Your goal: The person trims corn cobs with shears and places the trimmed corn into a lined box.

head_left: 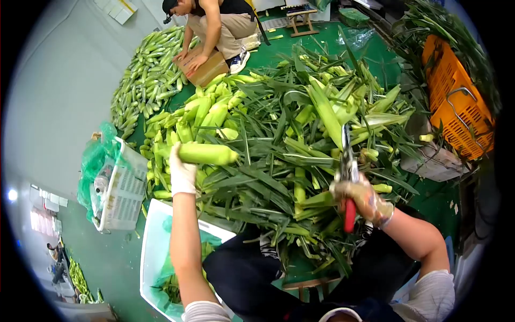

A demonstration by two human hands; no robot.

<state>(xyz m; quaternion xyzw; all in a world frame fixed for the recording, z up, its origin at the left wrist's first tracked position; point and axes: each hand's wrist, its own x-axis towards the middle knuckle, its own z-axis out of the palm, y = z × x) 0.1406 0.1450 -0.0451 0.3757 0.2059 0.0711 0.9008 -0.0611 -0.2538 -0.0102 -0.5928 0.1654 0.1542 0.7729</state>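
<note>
My left hand, in a white glove, is closed around the base of a pale green ear of corn. The ear lies level, its other end pointing right. In my gloved right hand is a pair of pruning shears with a red handle, blades pointing away from me. Whether the blades are apart is hard to make out. Below both hands spreads a heap of cut corn leaves and husks. Beyond my left hand lies a pile of trimmed ears.
A white foam box with a green liner stands by my left leg. Farther left is a white basket. An orange crate stands at right. Another person crouches at the back over a cardboard box, beside many wrapped ears.
</note>
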